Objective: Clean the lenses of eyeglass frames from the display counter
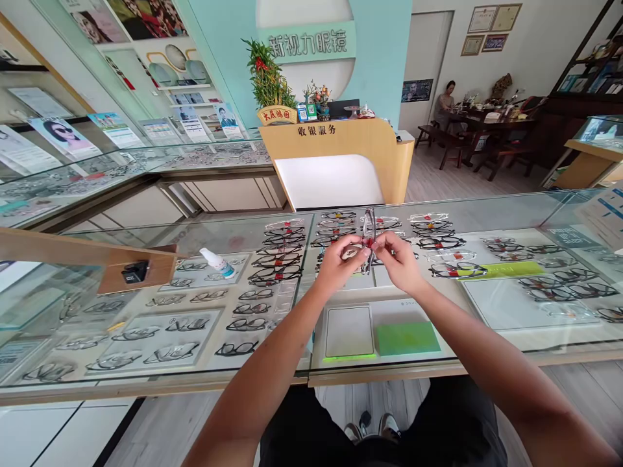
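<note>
Above the glass counter, a pair of eyeglasses (369, 222) with a red tag is held on end between my two hands. My left hand (339, 264) is closed, thumb and fingers pinching the frame from the left. From the right, my right hand (398, 261) pinches the same frame, its fingers close to the red tag. A row of folded glasses (335, 224) lies behind my left hand, partly covered by it. To the right of my right hand, another row of tagged glasses (440, 243) lies on the counter.
The glass counter (272, 377) runs across in front of me. On its left side stand a white spray bottle (217, 263) and a wooden stand (139, 272). More glasses (276, 259) lie in a column. A cashier desk (335, 146) is beyond; a person (445, 104) sits far right.
</note>
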Demonstrator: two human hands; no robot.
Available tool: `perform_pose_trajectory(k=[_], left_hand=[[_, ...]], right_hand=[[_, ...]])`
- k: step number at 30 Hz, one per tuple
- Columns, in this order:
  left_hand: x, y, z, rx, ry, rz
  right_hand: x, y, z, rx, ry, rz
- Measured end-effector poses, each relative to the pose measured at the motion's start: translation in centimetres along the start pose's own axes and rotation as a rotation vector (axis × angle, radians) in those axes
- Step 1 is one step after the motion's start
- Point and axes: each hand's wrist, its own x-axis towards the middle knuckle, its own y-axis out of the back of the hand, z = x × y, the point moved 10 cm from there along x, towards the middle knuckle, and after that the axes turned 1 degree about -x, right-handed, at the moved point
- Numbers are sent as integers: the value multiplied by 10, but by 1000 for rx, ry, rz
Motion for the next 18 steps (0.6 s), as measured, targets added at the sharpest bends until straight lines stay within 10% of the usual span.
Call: perform_pose_trajectory(k=[18], left_hand=[[-1, -4, -4, -45, -6, -23]], right_hand=[[7, 12, -9, -52, 7, 29]])
